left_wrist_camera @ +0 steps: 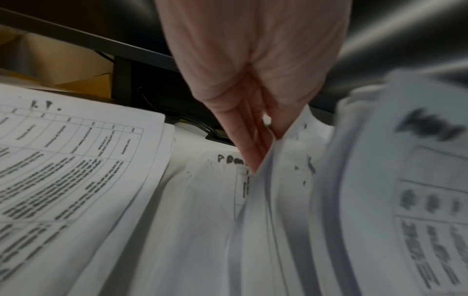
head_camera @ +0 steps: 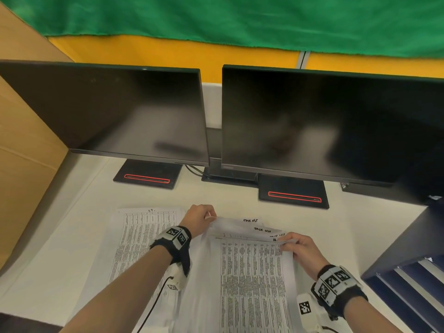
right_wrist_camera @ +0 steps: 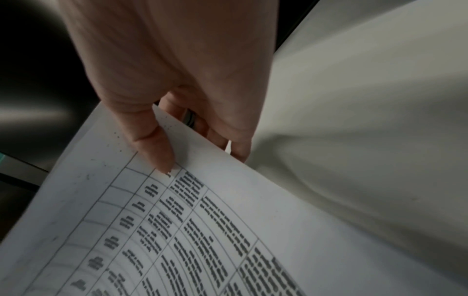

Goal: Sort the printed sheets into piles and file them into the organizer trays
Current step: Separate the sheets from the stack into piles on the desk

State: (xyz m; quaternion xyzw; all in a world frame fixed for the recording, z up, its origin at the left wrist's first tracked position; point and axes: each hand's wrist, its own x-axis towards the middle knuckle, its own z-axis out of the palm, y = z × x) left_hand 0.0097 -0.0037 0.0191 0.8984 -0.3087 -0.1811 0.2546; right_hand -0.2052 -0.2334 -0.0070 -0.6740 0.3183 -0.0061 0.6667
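Note:
A stack of printed sheets (head_camera: 252,272) with tables of text lies before me on the white desk (head_camera: 79,212); sheets headed "TASK LIST" fan out at its far end. My left hand (head_camera: 201,218) pinches the far left corner of some sheets (left_wrist_camera: 268,180), lifting them. My right hand (head_camera: 296,246) pinches the far right corner of the top sheet (right_wrist_camera: 228,220), thumb on top and fingers beneath. A separate pile (head_camera: 141,236) lies flat to the left. The organizer trays (head_camera: 408,287), dark blue with pale shelves, stand at the right edge.
Two dark monitors (head_camera: 108,111) (head_camera: 336,126) stand across the back of the desk on black bases (head_camera: 147,174) with red stripes. A cardboard panel (head_camera: 21,152) walls the left side. A black cable (head_camera: 156,299) hangs from my left wrist.

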